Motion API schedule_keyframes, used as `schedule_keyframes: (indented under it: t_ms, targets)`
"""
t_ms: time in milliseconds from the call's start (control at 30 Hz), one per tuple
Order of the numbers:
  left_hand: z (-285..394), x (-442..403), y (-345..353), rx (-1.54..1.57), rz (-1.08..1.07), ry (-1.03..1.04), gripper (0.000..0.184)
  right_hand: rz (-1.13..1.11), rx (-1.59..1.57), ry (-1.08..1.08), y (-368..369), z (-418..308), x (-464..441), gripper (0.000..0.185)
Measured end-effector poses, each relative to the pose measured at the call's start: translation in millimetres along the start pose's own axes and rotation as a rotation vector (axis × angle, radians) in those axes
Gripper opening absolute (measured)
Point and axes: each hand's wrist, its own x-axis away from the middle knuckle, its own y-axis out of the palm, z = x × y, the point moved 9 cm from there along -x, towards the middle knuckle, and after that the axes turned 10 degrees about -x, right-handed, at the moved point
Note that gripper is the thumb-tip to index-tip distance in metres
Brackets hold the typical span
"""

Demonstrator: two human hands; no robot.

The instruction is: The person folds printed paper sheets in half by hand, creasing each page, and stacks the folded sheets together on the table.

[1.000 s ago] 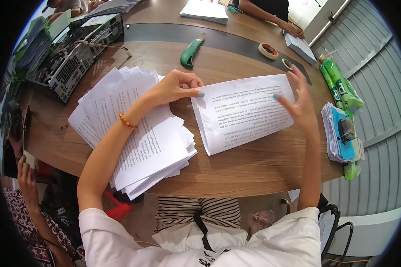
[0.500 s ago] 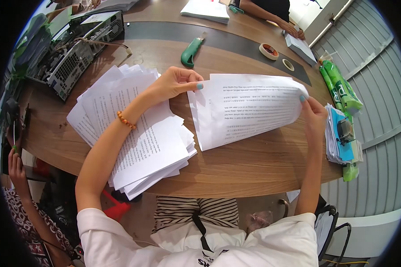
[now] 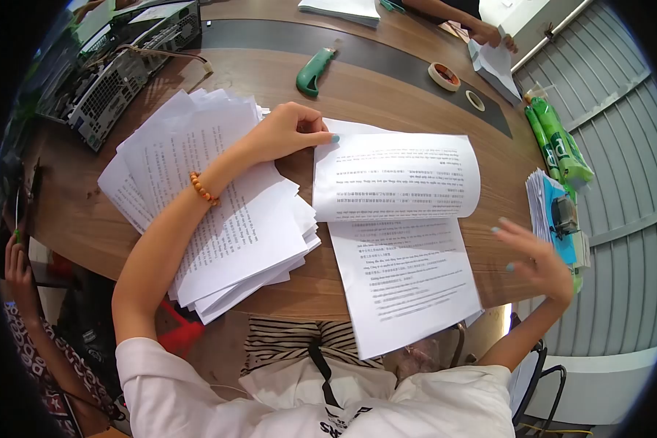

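My left hand [image 3: 293, 131] pinches the upper left corner of some printed sheets, thumb on top. The upper sheet [image 3: 401, 175] is bent over in a curve. Below it another printed page [image 3: 409, 285] lies flat and reaches past the table's near edge. My right hand [image 3: 534, 261] is off the paper, to its right, slightly blurred, with its fingers apart and nothing in them. A fanned stack of printed sheets [image 3: 219, 212] lies on the left, partly under my left forearm.
A green cutter [image 3: 312, 73], two tape rolls [image 3: 443, 77] and an opened computer case [image 3: 124, 80] lie farther back. Clipped papers [image 3: 549, 212] and green packages [image 3: 558, 139] are at the right. Another person's hands [image 3: 493, 36] hold papers at the far side.
My right hand has let go of the sheet's right side and moved down and right. The upper sheet now curves over, and a lower page shows beneath it. My left hand keeps its pinch.
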Motion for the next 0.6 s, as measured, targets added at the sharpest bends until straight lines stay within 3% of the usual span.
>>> schedule_keyframes:
  t_ms: [33,67,100,167,300,467,600]
  targets:
    - [1.2,0.3,-0.2,-0.068,0.011,0.009,0.029,0.156,0.073,0.014,-15.8,-2.4,5.6,0.057]
    - [1.8,0.3,0.0,-0.069,0.009,0.011,0.029,0.234,0.076,-0.125,-25.6,-20.1,4.9,0.058]
    - [4.4,0.7,-1.7,-0.115,0.033,0.039,0.029,0.237,0.075,-0.122,-20.5,-24.8,-5.4,0.058]
    - [9.9,1.6,-1.1,-0.160,0.047,0.072,0.028,0.322,-0.109,-0.360,-1.1,-59.2,-28.9,0.054]
    - [7.6,1.4,-1.7,-0.119,0.038,-0.024,0.028,0.238,0.552,-0.389,77.6,-71.4,-81.3,0.057]
    - [6.3,3.3,-2.2,-0.015,0.044,-0.017,0.032,0.244,0.501,-0.342,84.7,-45.8,-112.2,0.064]
    - [5.7,2.8,-1.3,-0.145,0.037,-0.039,0.044,0.258,0.513,-0.317,83.1,-36.4,-123.3,0.061]
